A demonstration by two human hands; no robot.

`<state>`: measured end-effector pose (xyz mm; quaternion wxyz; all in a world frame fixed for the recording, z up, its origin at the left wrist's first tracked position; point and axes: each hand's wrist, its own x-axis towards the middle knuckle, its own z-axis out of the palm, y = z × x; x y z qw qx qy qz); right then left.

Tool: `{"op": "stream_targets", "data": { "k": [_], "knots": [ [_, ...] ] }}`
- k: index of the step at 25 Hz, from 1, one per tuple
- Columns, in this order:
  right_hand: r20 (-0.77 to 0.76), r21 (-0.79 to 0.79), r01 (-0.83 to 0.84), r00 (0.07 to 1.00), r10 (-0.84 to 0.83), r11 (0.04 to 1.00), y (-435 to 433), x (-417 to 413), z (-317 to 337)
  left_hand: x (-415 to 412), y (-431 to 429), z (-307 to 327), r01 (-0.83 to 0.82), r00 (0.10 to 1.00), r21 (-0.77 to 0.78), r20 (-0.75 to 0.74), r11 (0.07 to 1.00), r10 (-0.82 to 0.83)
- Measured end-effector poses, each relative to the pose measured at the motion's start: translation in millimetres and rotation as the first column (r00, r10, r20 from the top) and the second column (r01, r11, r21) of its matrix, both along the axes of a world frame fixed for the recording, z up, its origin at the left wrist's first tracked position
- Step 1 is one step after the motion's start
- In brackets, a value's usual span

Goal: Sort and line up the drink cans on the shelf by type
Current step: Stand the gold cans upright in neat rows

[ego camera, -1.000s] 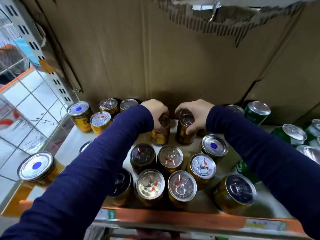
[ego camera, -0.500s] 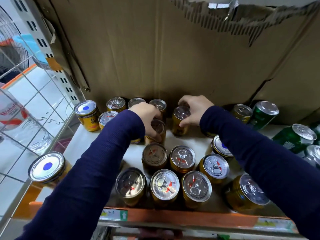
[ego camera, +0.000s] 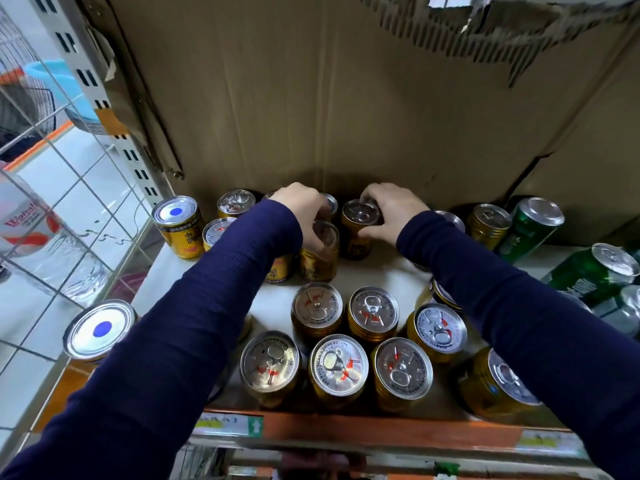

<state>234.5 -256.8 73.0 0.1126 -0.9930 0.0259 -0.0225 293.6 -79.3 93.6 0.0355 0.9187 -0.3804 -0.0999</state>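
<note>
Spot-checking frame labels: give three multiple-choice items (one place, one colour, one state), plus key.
1. Where do the green cans stand on the shelf?
A) left end
B) right end
C) front centre

2. What colour is the dot on the front-left can?
A) blue
B) red
C) green

3. The right hand is:
A) flat on the shelf
B) open in the air
C) gripping a gold can

Key:
1 B, the green bodies show only at the right end.
2 A, its silver end carries a blue dot.
3 C, its fingers curl over the can's top near the back.
</note>
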Motion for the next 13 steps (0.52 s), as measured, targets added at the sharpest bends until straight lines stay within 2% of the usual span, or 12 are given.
{"op": "stream_targets", "data": {
  "k": [5, 8, 10, 12, 13],
  "knots": [
    [-0.001, 0.023, 0.009, 1.0, -0.009, 1.0, -13, -27, 2, -6, 3, -1, -0.017, 0.998, -0.097, 0.053, 0.995, 0.022],
    [0.02, 0.038, 0.081, 0.996, -0.082, 0.996, -27, -50, 12, -8, 6, -2, -0.054, 0.998, -0.079, 0.026, 0.995, 0.057],
    [0.096, 0.046, 0.177, 0.979, -0.181, 0.983, -43, -62, 19, -11, 5, -1, -0.059, 0.994, 0.0, 0.09, 0.998, 0.058],
    [0.129, -0.022, 0.258, 0.959, -0.253, 0.966, -59, -67, 21, -17, 1, 2, 0.008, 0.976, 0.054, 0.219, 0.999, -0.02],
    [0.095, -0.085, 0.278, 0.958, -0.27, 0.957, -64, -67, 20, -23, -3, 5, 0.067, 0.976, 0.009, 0.205, 0.998, -0.068]
  ]
}}
